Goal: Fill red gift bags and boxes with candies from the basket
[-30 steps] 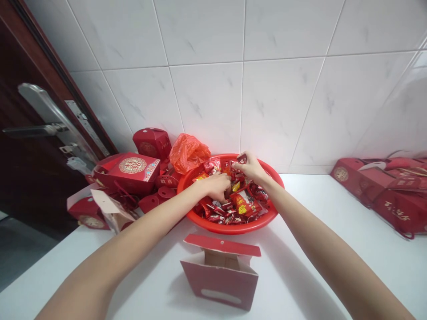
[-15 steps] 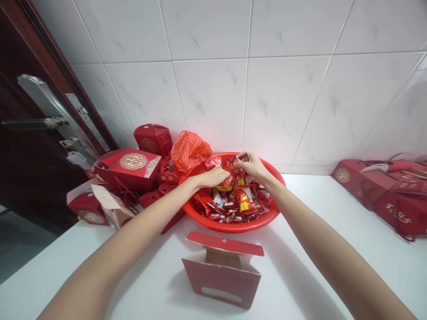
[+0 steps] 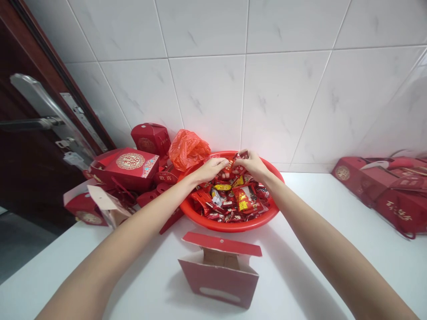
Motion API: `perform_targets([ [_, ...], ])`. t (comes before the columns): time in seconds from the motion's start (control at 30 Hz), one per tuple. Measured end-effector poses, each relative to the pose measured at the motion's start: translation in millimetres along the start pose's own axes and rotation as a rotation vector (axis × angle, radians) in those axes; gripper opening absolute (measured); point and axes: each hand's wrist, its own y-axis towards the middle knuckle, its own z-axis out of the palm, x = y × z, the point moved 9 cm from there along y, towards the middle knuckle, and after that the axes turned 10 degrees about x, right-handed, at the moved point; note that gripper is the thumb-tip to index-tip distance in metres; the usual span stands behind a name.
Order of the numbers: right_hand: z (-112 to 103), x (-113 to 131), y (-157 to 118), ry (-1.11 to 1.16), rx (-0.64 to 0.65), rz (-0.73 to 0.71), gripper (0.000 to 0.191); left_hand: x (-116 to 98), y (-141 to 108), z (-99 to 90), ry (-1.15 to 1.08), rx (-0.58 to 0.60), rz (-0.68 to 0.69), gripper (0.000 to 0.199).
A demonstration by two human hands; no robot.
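A red plastic basket [image 3: 230, 228] full of wrapped sweets stands on the white table. Over its back part, my left hand [image 3: 212, 170] pinches a small red candy packet [image 3: 228, 165] with light lettering. Close beside it, my right hand [image 3: 251, 164] is closed on a dark red candy packet [image 3: 241, 155], its fingers partly hidden. Below the hands lie a yellow-wrapped sweet [image 3: 223, 187] and a larger red packet [image 3: 246, 198] with yellow characters. In front of the basket, an unfolded red gift box [image 3: 220, 280] stands with its top open.
Several red gift boxes [image 3: 133, 165] are heaped left of the basket, with a crumpled red plastic bag [image 3: 188, 149] behind. More red boxes [image 3: 383, 191] lie at the right by the tiled wall [image 3: 283, 98]. A dark door with a metal handle [image 3: 36, 122] is at the far left.
My left hand has lifted slightly from the sweets with the red packet, uncovering the yellow-wrapped sweet. My right hand stays nearly in place. The view has shifted a little.
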Motion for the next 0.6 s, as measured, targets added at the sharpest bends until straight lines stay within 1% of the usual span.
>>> perform_targets([
  [0.13,4.0,-3.2,0.8,0.058,0.062,0.029,0.035,-2.4,1.3,-9.2,0.044,-0.086,0.038,0.046],
  [0.2,7.0,-3.1,0.6,0.069,0.097,0.036,0.04,-5.3,1.1,-11.0,0.107,-0.106,0.064,0.045],
  [0.27,8.7,-1.9,-0.7,0.067,0.106,0.041,0.04,-7.3,0.4,-11.4,0.17,-0.117,0.078,0.045],
  [0.33,9.1,1.0,-2.4,0.08,0.096,0.033,0.037,-8.1,-0.2,-9.6,0.197,-0.106,0.081,0.046],
  [0.47,5.3,6.0,-5.5,0.093,0.039,0.01,0.032,-9.0,-0.9,-1.5,0.184,-0.044,0.067,0.043],
  [0.53,2.5,3.6,-5.8,0.06,0.01,0.038,0.031,-10.7,-1.7,-0.2,0.207,-0.046,0.057,0.042],
  [0.6,1.7,1.3,-4.4,0.054,0.008,0.047,0.031,-12.8,-2.5,-0.4,0.245,-0.058,0.046,0.039],
])
